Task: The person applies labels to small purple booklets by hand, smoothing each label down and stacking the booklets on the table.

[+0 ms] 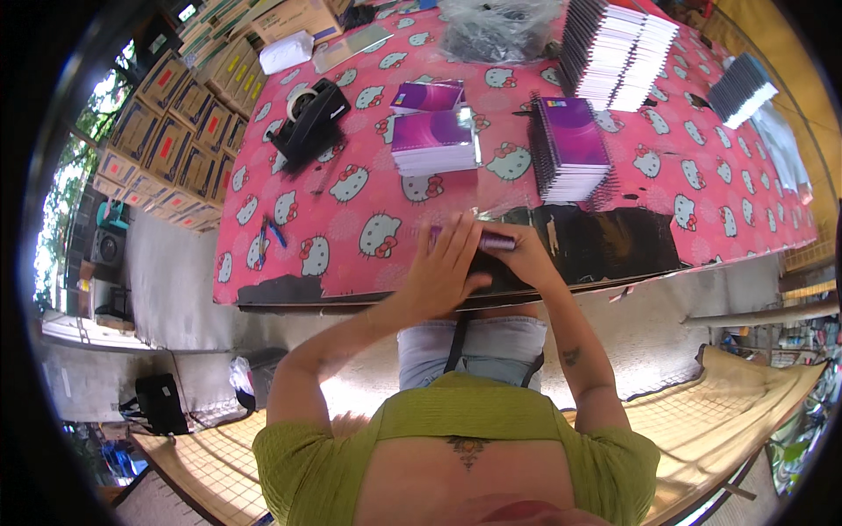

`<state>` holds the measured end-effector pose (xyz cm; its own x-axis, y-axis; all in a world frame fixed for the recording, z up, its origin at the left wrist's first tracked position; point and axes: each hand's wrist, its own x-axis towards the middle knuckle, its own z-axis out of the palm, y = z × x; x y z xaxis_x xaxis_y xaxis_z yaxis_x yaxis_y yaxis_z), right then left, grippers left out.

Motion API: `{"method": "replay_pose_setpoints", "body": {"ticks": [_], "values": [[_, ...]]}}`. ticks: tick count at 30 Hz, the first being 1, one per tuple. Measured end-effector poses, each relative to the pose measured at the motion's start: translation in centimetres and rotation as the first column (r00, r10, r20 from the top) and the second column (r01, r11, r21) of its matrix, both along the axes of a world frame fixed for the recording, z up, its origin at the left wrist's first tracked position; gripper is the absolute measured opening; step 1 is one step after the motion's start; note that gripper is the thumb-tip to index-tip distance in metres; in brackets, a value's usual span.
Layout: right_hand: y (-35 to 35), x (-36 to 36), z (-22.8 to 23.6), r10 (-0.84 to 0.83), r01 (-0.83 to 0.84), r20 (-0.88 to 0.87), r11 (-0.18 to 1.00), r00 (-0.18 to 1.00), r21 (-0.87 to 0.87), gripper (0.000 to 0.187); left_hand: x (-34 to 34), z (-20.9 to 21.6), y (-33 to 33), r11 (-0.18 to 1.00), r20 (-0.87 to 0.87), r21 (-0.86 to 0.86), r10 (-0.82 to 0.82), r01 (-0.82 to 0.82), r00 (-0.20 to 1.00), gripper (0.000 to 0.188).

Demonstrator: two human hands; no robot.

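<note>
Head: left fingers [451,244] point forward.

I hold my left hand [443,267] flat, fingers [455,235] extended, thumb [478,280] apart. My right hand [528,257] curls beside it, elbows [296,366] bent.

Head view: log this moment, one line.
left hand: over purple notebook | right hand: holding its right side | beyond: tape dispenser, notebook stacks

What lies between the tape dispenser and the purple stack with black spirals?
The head view shows a purple notebook stack, with another stack behind it.
</note>
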<state>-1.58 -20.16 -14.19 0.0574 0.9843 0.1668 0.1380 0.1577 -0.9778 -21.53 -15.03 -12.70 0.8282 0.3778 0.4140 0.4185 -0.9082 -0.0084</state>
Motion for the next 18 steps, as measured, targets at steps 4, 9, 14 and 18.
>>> {"method": "replay_pose_setpoints", "body": {"ticks": [4,9,14,18], "values": [[0.1,-0.3,1.4,-0.002,0.010,0.099,0.997,0.995,-0.076,0.032,2.5,3.3,2.5,0.995,-0.013,-0.001,0.097,-0.097,0.995,0.086],[-0.1,-0.8,0.8,-0.079,0.087,0.104,0.993,0.991,-0.078,0.037,0.6,-1.2,-2.0,0.995,0.055,-0.098,0.003,0.002,0.998,0.079],[0.3,-0.7,-0.5,-0.022,0.019,0.120,0.999,0.993,0.027,0.041,2.3,0.9,0.7,0.997,0.022,-0.062,0.043,-0.041,0.999,0.084],[0.4,-0.9,-0.4,-0.031,0.028,0.118,0.999,0.993,0.031,0.042,1.1,-1.7,-1.3,0.996,0.074,-0.086,-0.014,0.021,0.997,0.081]]}}
